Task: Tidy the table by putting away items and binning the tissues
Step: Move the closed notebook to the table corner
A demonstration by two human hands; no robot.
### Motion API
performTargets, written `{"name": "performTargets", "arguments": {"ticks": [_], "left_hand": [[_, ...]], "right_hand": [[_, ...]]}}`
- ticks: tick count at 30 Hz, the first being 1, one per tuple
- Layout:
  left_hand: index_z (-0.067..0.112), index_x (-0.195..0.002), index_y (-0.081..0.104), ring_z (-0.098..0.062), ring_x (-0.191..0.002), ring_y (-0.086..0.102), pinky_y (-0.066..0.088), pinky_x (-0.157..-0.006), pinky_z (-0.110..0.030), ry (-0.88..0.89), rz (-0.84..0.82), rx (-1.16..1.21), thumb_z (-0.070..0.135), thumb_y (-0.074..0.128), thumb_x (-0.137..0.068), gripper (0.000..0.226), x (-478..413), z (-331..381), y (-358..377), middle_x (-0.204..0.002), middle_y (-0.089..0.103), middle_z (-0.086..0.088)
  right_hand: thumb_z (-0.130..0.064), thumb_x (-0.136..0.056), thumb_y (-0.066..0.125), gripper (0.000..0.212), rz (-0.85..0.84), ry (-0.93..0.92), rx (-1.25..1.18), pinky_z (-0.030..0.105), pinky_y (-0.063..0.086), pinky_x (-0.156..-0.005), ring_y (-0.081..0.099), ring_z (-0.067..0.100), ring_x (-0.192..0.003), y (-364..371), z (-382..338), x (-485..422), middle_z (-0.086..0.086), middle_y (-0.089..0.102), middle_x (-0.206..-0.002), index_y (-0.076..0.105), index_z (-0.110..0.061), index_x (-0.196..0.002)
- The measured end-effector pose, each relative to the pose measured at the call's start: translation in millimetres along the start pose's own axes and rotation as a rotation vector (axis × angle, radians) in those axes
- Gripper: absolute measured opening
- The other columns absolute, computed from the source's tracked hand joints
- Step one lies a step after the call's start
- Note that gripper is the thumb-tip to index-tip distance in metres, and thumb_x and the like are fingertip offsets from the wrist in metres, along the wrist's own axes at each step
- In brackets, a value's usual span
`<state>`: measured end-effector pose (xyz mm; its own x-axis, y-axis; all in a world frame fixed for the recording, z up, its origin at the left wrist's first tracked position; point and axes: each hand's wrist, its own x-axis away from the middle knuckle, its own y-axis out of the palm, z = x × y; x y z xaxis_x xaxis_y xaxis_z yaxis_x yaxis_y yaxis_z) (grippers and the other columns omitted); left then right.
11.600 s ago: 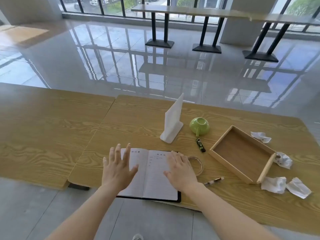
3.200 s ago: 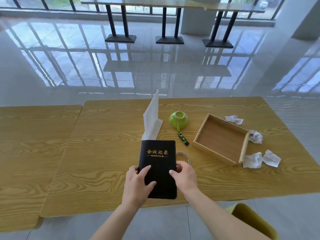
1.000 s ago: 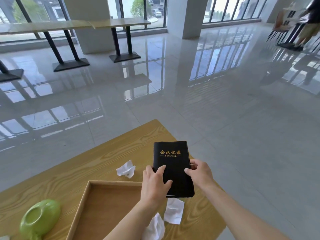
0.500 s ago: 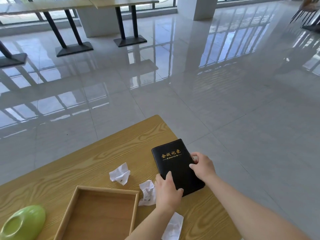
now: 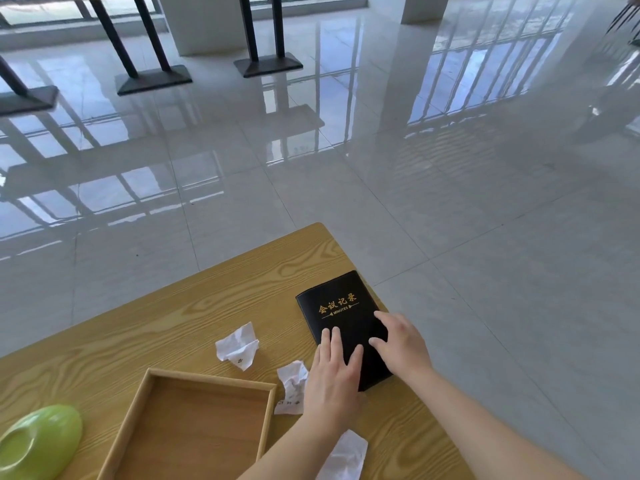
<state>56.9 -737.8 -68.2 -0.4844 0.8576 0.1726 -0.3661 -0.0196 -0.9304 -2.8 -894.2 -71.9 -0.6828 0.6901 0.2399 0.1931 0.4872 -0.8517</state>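
Note:
A closed black notebook (image 5: 341,306) with gold lettering lies flat near the right corner of the wooden table (image 5: 173,327). My left hand (image 5: 334,370) rests flat on its near half, fingers spread. My right hand (image 5: 401,344) lies flat on its right side, fingers apart. Neither hand grips it. Three crumpled white tissues sit nearby: one (image 5: 238,346) left of the notebook, one (image 5: 292,384) beside my left hand, one (image 5: 344,457) under my left forearm at the table's front edge.
An empty wooden tray (image 5: 207,379) sits at the lower left. A green cup (image 5: 38,441) lies beside it at the frame's left edge. Beyond the table's right and far edges is glossy tiled floor, with black table legs (image 5: 266,32) far off.
The notebook has been laid flat at the table's right corner. Both hands have let go of its edges and now rest open on its cover.

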Motion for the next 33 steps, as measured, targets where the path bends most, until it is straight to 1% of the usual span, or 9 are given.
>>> {"name": "performTargets", "arguments": {"ticks": [2,4,7,10,16,21,26,30,33], "left_hand": [[0.024,-0.151,0.021,-0.037,-0.148,-0.012,0.017,-0.119,-0.046,-0.010,0.012,0.017,0.016,0.065,-0.087,0.078,-3.9,-4.4,-0.2,-0.162,-0.002,-0.022],[0.024,-0.152,0.022,-0.037,-0.149,-0.012,0.018,-0.119,-0.045,-0.030,0.022,0.039,0.021,0.066,-0.088,0.078,-8.5,-7.2,-2.1,-0.162,-0.002,-0.021],[0.023,-0.152,0.023,-0.037,-0.149,-0.011,0.013,-0.120,-0.046,-0.048,0.029,0.054,0.032,0.068,-0.087,0.080,-15.8,-9.6,-5.4,-0.162,-0.002,-0.021],[0.023,-0.153,0.022,-0.036,-0.149,-0.012,0.009,-0.121,-0.045,-0.055,0.025,0.037,0.036,0.068,-0.087,0.081,-22.6,-12.8,-6.9,-0.162,-0.004,-0.021],[0.024,-0.152,0.021,-0.037,-0.149,-0.011,0.009,-0.120,-0.046,-0.056,0.018,-0.003,0.041,0.068,-0.086,0.083,-28.3,-17.3,-5.4,-0.162,-0.002,-0.021],[0.026,-0.152,0.019,-0.034,-0.149,-0.009,0.007,-0.120,-0.046,-0.069,0.012,0.004,0.054,0.059,-0.088,0.080,-28.0,-23.7,-14.4,-0.162,0.002,-0.017],[0.025,-0.152,0.020,-0.036,-0.149,-0.004,0.008,-0.121,-0.048,-0.115,0.077,-0.045,0.049,0.051,-0.092,0.071,-12.6,-38.8,-30.8,-0.161,0.009,-0.018],[0.026,-0.151,0.020,-0.037,-0.149,-0.002,0.010,-0.120,-0.049,-0.131,0.133,-0.083,0.041,0.054,-0.092,0.070,12.6,-56.7,-49.5,-0.161,0.012,-0.016],[0.025,-0.151,0.018,-0.036,-0.149,-0.003,0.008,-0.120,-0.049,-0.169,0.171,-0.109,0.035,0.054,-0.091,0.070,39.2,-71.1,-63.1,-0.161,0.010,-0.016]], "right_hand": [[-0.025,-0.092,0.069,0.057,-0.008,-0.018,0.008,0.035,0.046,-0.106,0.050,0.022,-0.130,0.5,-4.0,-7.8,0.003,0.053,-0.142,0.048,-0.017,-0.144],[-0.025,-0.093,0.067,0.056,-0.011,-0.033,0.029,0.036,0.044,-0.107,0.048,0.023,-0.132,1.1,-8.8,-14.8,0.003,0.050,-0.145,0.048,-0.016,-0.145],[-0.025,-0.094,0.066,0.056,-0.011,-0.044,0.038,0.037,0.043,-0.108,0.046,0.025,-0.133,1.2,-14.6,-25.0,0.003,0.049,-0.146,0.047,-0.016,-0.146],[-0.025,-0.094,0.066,0.055,-0.009,-0.044,0.047,0.038,0.042,-0.107,0.045,0.025,-0.133,1.4,-18.5,-32.4,0.003,0.050,-0.146,0.047,-0.016,-0.145],[-0.024,-0.094,0.065,0.055,-0.040,-0.029,0.049,0.038,0.043,-0.107,0.044,0.025,-0.132,-1.0,-22.7,-39.2,0.004,0.048,-0.145,0.047,-0.016,-0.145],[-0.025,-0.093,0.066,0.054,-0.017,-0.037,0.037,0.036,0.045,-0.103,0.047,0.025,-0.127,-7.8,-27.0,-34.8,0.005,0.050,-0.140,0.048,-0.018,-0.143],[-0.026,-0.092,0.067,0.053,0.054,-0.100,0.033,0.034,0.044,-0.101,0.045,0.025,-0.128,-18.3,-36.8,-20.4,0.005,0.050,-0.139,0.050,-0.016,-0.141],[-0.023,-0.093,0.067,0.047,0.123,-0.189,0.025,0.029,0.045,-0.097,0.049,0.022,-0.124,-22.1,-51.4,0.3,0.004,0.055,-0.135,0.055,-0.015,-0.137],[-0.023,-0.093,0.067,0.045,0.103,-0.263,0.010,0.030,0.047,-0.097,0.052,0.021,-0.123,-19.4,-71.5,18.6,0.004,0.057,-0.134,0.055,-0.017,-0.136]]}}
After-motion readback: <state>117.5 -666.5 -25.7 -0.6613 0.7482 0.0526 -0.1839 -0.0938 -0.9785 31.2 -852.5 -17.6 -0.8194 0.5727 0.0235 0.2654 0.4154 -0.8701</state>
